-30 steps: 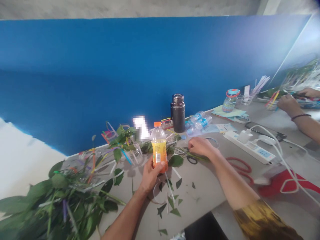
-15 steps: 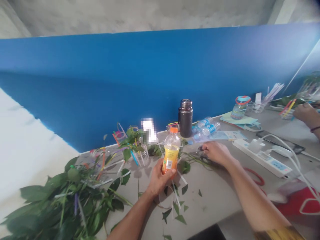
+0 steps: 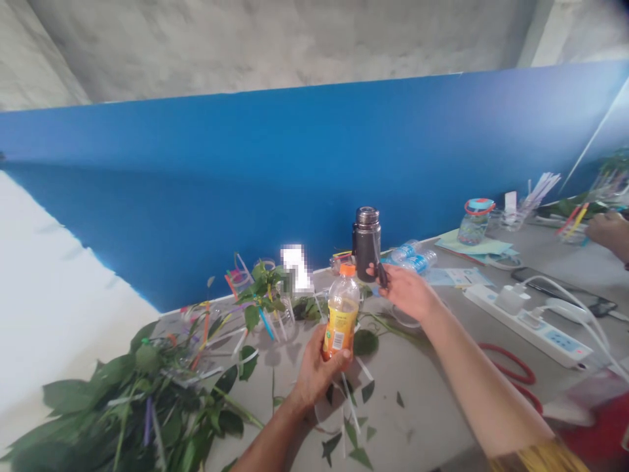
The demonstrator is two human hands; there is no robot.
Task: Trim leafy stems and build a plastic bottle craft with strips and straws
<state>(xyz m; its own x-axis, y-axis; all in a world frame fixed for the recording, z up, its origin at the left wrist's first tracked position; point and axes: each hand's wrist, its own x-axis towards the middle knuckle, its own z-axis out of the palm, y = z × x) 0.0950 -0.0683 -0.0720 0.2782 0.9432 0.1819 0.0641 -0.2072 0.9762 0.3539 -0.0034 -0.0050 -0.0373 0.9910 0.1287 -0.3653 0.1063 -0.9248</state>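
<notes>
My left hand was closed around the lower part of a bottle, held nearly upright just left of and nearer me than my right hand. The latter gripped scissors by the handles, blades up, with a flask behind; leaves lay left of my left hand, a power strip right of my right.

Beyond the right hand's fingers stands a broad blue wall, with rough grey concrete above it. Far left of the fingers, a white surface meets the blue along a ragged edge. A grey tabletop spreads below them. Up to their right, a pale column shows, and soft light whitens the blue.
</notes>
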